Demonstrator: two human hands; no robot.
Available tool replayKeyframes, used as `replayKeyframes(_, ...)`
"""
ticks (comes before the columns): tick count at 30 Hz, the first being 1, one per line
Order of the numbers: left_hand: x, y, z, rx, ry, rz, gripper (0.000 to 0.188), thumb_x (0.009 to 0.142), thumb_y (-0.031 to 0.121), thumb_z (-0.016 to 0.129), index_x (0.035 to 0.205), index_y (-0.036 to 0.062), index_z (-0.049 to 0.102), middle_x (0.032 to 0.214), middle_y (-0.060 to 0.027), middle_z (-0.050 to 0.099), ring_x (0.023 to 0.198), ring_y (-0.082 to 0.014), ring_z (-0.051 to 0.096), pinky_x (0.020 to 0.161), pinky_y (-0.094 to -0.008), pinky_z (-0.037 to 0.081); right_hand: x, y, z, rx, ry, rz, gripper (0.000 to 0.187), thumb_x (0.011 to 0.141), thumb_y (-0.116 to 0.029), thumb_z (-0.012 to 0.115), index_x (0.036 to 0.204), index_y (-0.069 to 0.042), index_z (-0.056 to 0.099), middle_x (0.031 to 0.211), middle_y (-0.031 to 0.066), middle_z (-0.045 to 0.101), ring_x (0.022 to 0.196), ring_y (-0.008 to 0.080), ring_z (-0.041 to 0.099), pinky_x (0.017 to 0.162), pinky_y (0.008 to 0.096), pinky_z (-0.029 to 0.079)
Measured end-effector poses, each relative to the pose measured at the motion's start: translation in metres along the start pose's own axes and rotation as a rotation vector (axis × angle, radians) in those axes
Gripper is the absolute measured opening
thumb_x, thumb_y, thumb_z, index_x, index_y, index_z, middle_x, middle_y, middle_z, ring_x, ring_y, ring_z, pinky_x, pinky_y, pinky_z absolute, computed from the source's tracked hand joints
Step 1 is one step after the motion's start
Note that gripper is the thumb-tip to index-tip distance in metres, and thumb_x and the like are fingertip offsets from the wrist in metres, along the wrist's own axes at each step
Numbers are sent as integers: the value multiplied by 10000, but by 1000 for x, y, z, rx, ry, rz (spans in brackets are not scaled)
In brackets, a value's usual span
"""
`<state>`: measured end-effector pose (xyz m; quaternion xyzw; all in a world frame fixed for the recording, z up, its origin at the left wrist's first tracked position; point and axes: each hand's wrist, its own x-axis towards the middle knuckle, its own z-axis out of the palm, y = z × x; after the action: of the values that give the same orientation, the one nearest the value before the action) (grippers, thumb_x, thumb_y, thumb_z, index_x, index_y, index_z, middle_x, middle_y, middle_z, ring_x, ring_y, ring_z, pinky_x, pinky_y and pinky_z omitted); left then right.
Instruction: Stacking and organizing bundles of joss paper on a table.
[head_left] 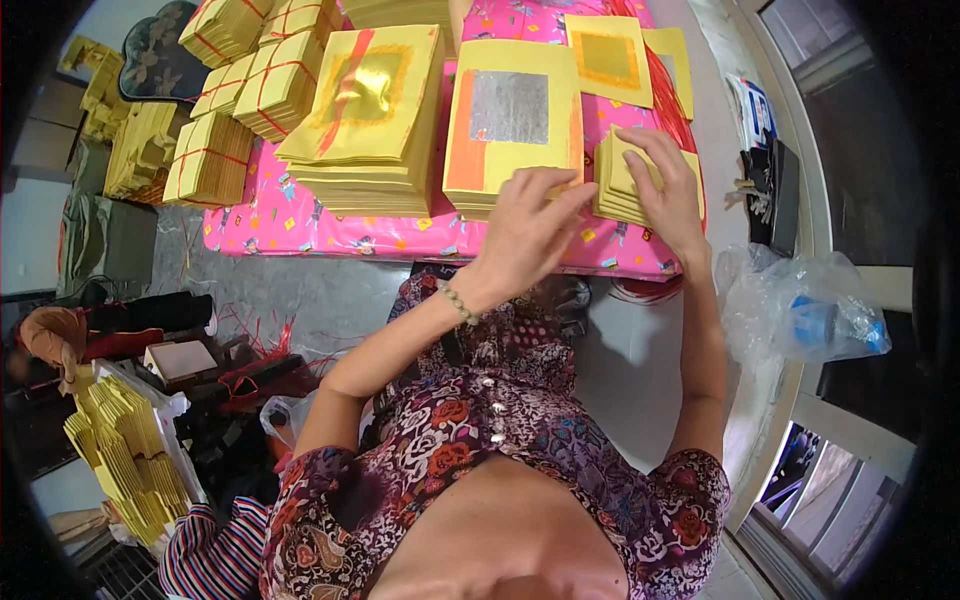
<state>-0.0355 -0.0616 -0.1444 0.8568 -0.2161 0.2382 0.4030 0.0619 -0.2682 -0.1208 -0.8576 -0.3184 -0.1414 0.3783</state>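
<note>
Yellow joss paper lies in stacks along the pink table's near side. My left hand (533, 222) is over the near right corner of a tall stack with a silver square (510, 108); its fingers are loosely bent and apart, with nothing visible in them. My right hand (668, 188) bends over a smaller pile of folded yellow paper (622, 200), thumb and fingers closed on its top sheets. Part of that pile is hidden under the hand. Left of the silver-square stack stands a thick stack with a gold square and a red stripe (365, 95).
Yellow bundles tied with red string (210, 160) crowd the table's left. Gold-square sheets (606, 58) and red strings (672, 100) lie at the far right of the pink tablecloth (330, 235). A clear plastic bag (800, 305) is at right; more folded yellow paper (125, 450) fills a box lower left.
</note>
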Motion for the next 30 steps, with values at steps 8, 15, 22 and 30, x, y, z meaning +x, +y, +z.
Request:
replayKeyframes(8, -20, -42, -26, 302, 74, -39, 512, 752, 171, 812, 1238, 140, 651, 1241, -81, 614, 1203, -317, 541, 983, -447, 426, 110, 47, 59, -69, -55, -122, 390, 1003, -307, 542, 1285, -40, 581, 1224, 166, 616, 1183, 344, 558, 1015, 432, 432)
replayKeyframes(15, -21, -55, -32, 302, 40, -68, 475, 742, 197, 823, 1188, 137, 669, 1230, -58, 640, 1198, -286, 555, 989, -440, 423, 173, 72, 103, -180, -290, -10, 472, 1024, -406, 488, 1326, -55, 583, 1242, 178, 644, 1127, 348, 616, 988, 426, 465)
replayKeyframes(22, -20, -59, -31, 231, 42, -57, 441, 748, 194, 820, 1162, 135, 684, 1208, -59, 659, 1173, -290, 570, 980, -434, 433, 174, 62, 105, -257, -391, 84, 445, 1030, -403, 420, 1227, -72, 643, 1191, 148, 672, 1102, 356, 625, 963, 479, 479)
replayKeyframes(30, -21, -61, -31, 222, 22, -54, 431, 760, 190, 814, 1168, 135, 688, 1223, -59, 659, 1172, -287, 571, 983, -433, 431, 174, 71, 106, -240, -400, 0, 413, 1016, -363, 450, 1234, -66, 636, 1199, 145, 670, 1111, 351, 621, 960, 460, 485)
